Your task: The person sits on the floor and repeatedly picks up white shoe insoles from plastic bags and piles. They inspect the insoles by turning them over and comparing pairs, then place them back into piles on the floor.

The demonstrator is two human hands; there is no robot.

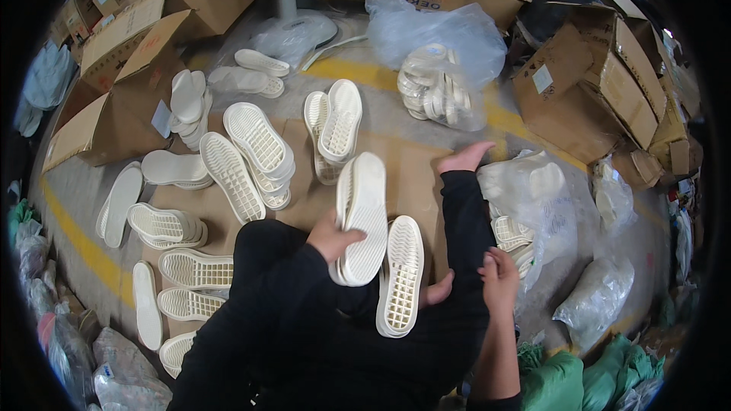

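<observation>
My left hand is closed round the edge of a small stack of white shoe soles, held upright over my lap with the ribbed face of the front one showing. Another white sole with a gridded face rests on my lap just right of it. My right hand is raised over my right leg with its fingers curled together; whether anything is between them I cannot make out. Beside it lies a clear plastic bag with soles inside, some showing at its opening.
Stacks of white soles lie on flattened brown cardboard ahead and left. A bagged bundle of soles stands farther off. Open cartons flank the left, another carton the right. Green sacks sit near right.
</observation>
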